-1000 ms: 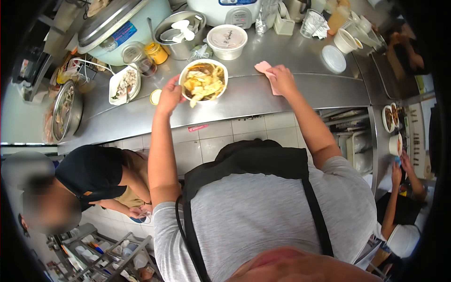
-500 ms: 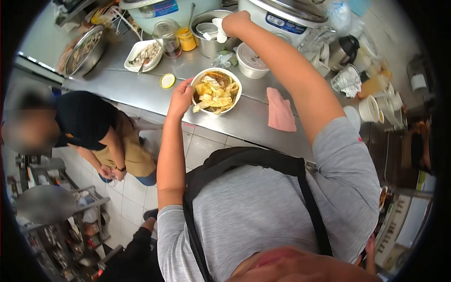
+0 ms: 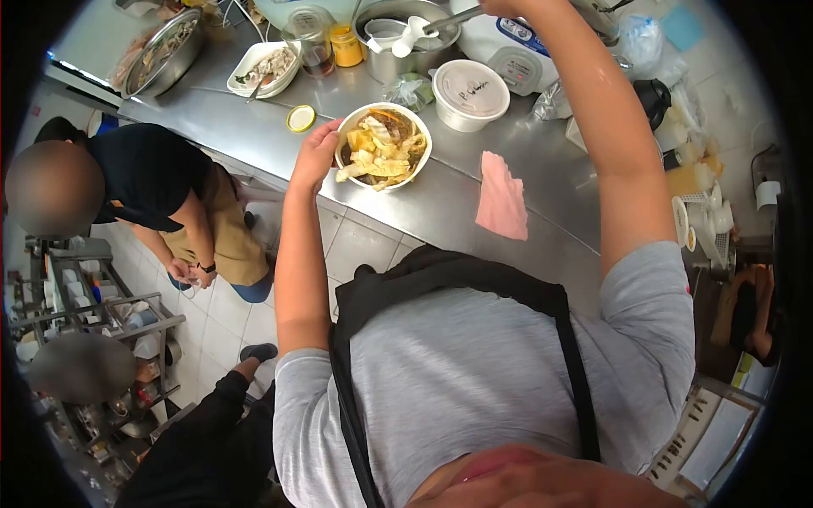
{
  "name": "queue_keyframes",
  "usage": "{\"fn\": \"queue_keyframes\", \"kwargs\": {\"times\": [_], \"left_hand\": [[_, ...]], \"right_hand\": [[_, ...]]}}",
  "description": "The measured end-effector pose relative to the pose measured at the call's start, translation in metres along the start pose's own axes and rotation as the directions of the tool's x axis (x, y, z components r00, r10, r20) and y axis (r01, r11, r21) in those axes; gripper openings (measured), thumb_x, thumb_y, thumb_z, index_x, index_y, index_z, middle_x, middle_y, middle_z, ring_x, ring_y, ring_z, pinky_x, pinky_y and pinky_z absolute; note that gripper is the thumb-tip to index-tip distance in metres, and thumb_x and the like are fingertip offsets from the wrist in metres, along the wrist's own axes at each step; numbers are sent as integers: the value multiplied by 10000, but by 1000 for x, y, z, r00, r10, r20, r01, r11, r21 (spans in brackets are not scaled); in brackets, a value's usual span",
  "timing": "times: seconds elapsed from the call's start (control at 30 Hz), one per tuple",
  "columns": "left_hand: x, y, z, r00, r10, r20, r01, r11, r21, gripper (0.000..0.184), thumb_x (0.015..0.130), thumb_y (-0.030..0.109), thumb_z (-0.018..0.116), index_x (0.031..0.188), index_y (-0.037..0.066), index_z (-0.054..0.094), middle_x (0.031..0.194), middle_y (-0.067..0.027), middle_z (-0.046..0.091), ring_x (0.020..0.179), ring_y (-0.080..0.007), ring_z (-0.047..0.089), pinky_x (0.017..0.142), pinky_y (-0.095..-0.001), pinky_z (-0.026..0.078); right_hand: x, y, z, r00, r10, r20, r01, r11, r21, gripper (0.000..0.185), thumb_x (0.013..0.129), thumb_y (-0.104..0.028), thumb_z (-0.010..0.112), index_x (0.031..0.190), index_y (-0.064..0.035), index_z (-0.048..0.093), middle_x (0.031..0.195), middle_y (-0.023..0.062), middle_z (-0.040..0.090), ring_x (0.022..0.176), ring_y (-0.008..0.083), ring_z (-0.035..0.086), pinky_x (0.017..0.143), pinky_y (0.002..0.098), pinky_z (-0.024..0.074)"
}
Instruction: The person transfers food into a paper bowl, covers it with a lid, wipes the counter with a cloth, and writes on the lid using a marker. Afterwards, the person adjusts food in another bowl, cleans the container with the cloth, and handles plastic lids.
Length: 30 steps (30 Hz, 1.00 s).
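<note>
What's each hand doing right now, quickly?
Left hand: closed on the side of the bowl.
Right hand: at the metal handle, partly out of view; grip can't be told.

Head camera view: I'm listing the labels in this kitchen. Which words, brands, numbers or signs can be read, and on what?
"P": the start of the handwriting on the lid of the white tub; the rest is unclear.
Blue label on the white appliance: too small and blurred.
Grey panel on its front: print too small.
Nothing else is legible.
</note>
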State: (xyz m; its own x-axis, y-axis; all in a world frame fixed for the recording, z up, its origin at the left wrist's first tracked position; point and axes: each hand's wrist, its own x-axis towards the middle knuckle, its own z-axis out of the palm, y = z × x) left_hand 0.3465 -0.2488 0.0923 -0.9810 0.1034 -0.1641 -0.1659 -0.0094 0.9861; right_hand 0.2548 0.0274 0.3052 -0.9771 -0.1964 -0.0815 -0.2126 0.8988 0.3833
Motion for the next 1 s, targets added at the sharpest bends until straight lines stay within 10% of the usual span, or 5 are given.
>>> {"fn": "queue_keyframes", "kwargs": {"times": [0.13,0.4,0.73,0.77,1.0], "left_hand": [[1,1,-1,1000,1,19,-1,1000,-24,281,824,140,396,1057,35,513,827,-21,576,636,-67,542,523,-202,446],[18,-21,-16,994,40,104,-37,999,-29,322,799,144,451,1101,37,486,852,-33,580,677,-87,540,553,-222,448],[16,-9,-17,975,5,222,4,999,-39,299,783,133,449,1062,32,488,763,-39,569,586,-85,542,486,-213,459],[18,-10,-18,974,13,225,-11,1000,-10,307,779,134,452,1064,26,485,769,-43,569,592,-86,543,487,-213,459],[11,1,-15,968,-44,247,57,997,-48,346,782,148,446,1103,19,451,781,-31,565,575,-62,525,494,-193,445]], "right_hand": [[-1,7,71,990,87,-107,-72,988,136,355,760,-176,486,1110,-121,492,981,112,589,866,277,572,723,381,448],[-70,19,119,966,182,-183,12,677,736,502,817,-317,426,1210,-8,380,1186,205,443,1107,310,422,917,343,323],[-137,-33,122,987,86,-132,74,485,871,315,807,-149,506,1088,-10,484,963,129,566,871,206,538,784,290,398],[-140,-41,125,945,55,-321,232,576,784,304,785,-127,528,1068,-20,500,936,136,574,836,225,555,741,299,420],[-162,-90,69,959,-60,-277,211,806,554,266,712,-168,581,962,-82,561,873,85,574,805,260,556,659,358,440]]}}
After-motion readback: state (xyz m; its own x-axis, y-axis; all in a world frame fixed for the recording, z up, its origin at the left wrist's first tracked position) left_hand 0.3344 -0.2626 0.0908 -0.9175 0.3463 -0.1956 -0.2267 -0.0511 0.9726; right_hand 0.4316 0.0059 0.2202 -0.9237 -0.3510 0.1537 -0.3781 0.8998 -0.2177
